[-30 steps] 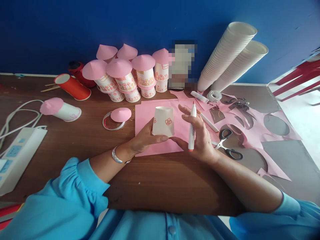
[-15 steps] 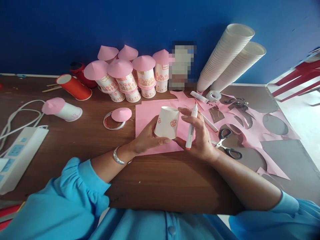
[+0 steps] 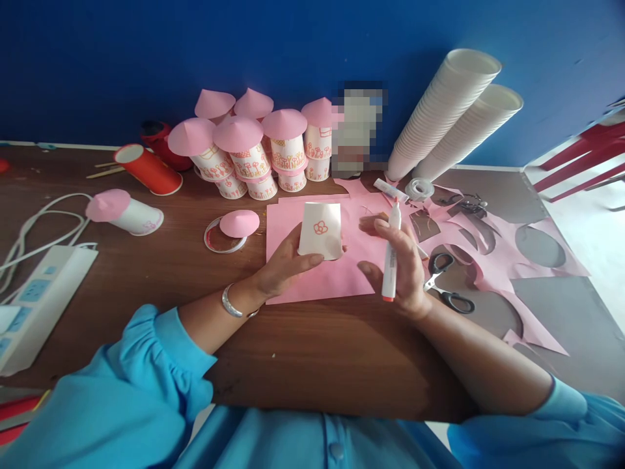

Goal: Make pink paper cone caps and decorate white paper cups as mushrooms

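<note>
My left hand grips a white paper cup, held upside down over pink paper sheets. A red flower outline is drawn on the cup's side facing me. To the right, apart from the cup, my right hand holds a white marker between its fingers. The marker's reddish tip points up and away, and its red end points toward me. My right thumb and fingertips are spread, touching nothing else. Scissors with black handles lie right of my right hand.
Several decorated cups with pink cone roofs stand by the blue wall. Two tall cup stacks lean at the back right. Cut pink scraps and a tape roll lie right. Left are a red cup and a power strip.
My right hand has let go of the cup and moved right with the marker. In my left hand the cup has turned, so one flower now faces me instead of two.
</note>
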A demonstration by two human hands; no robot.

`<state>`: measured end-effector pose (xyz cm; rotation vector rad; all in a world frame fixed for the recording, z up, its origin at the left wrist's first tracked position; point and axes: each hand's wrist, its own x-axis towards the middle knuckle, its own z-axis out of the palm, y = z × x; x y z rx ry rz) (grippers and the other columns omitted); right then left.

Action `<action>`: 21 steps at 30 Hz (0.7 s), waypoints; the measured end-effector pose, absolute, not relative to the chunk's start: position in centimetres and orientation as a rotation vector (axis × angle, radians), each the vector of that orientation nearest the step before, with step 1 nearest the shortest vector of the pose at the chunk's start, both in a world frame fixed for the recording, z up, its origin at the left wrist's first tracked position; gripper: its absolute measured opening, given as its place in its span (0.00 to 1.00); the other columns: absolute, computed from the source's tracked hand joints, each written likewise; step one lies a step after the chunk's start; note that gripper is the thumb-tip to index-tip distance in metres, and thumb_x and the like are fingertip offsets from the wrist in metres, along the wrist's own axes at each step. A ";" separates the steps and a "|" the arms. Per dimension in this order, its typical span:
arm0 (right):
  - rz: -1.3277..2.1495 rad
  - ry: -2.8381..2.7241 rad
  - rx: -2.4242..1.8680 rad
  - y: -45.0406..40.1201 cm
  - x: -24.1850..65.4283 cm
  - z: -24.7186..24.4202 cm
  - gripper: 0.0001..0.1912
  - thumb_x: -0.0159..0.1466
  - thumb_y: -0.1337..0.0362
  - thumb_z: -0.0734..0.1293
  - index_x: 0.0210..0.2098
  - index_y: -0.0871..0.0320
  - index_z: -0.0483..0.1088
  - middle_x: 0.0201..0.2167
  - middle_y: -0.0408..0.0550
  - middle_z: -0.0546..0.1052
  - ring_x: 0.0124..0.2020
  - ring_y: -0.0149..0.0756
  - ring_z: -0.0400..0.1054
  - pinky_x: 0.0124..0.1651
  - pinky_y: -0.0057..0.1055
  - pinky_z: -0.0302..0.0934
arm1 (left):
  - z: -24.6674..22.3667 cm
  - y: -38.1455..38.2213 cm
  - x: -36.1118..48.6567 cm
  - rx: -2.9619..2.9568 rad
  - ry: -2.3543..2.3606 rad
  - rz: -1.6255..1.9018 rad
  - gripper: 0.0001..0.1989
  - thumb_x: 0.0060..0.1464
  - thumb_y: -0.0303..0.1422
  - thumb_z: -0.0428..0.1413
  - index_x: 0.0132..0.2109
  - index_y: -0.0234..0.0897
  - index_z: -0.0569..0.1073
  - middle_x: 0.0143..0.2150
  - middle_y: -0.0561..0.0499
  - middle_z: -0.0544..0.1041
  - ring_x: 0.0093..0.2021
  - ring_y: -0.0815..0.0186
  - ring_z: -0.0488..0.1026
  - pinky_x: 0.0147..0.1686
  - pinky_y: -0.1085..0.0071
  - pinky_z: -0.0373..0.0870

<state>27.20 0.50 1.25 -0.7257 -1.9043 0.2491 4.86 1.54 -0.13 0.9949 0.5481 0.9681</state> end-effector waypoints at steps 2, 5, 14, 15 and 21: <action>0.179 -1.871 -0.746 0.4 27.3 1.2 0.29 0.73 0.57 0.64 0.72 0.46 0.59 0.47 0.54 0.78 0.49 0.50 0.74 0.54 0.57 0.71 | -0.1 1.6 4.9 0.951 0.529 0.980 0.25 0.55 0.37 0.68 0.58 0.41 0.73 0.55 0.43 0.80 0.57 0.49 0.78 0.60 0.48 0.72; 0.136 -1.861 -0.747 0.2 27.2 1.6 0.25 0.74 0.54 0.62 0.69 0.48 0.65 0.40 0.51 0.74 0.39 0.44 0.74 0.44 0.48 0.74 | -0.3 1.7 4.8 0.931 0.534 0.986 0.27 0.53 0.37 0.69 0.59 0.42 0.73 0.54 0.44 0.80 0.56 0.51 0.78 0.60 0.49 0.72; 0.180 -1.964 -0.683 -0.9 26.9 3.1 0.18 0.71 0.65 0.66 0.60 0.53 0.71 0.36 0.50 0.77 0.36 0.41 0.74 0.34 0.40 0.75 | -0.3 1.9 5.0 0.938 0.593 0.995 0.22 0.49 0.36 0.71 0.51 0.39 0.76 0.45 0.48 0.81 0.49 0.58 0.78 0.55 0.58 0.73; 0.184 -1.973 -0.672 -1.0 26.9 3.0 0.18 0.72 0.65 0.65 0.60 0.52 0.70 0.37 0.49 0.78 0.36 0.41 0.75 0.34 0.40 0.75 | -0.3 1.9 5.0 0.910 0.565 1.004 0.21 0.50 0.36 0.70 0.51 0.39 0.76 0.46 0.48 0.81 0.49 0.57 0.78 0.55 0.57 0.73; 0.256 -1.964 -0.666 -0.6 26.7 1.9 0.22 0.72 0.67 0.65 0.64 0.52 0.66 0.48 0.54 0.79 0.46 0.45 0.79 0.45 0.46 0.77 | 0.1 2.0 4.7 0.780 0.415 0.911 0.21 0.54 0.40 0.66 0.53 0.37 0.78 0.49 0.44 0.83 0.48 0.54 0.81 0.54 0.55 0.74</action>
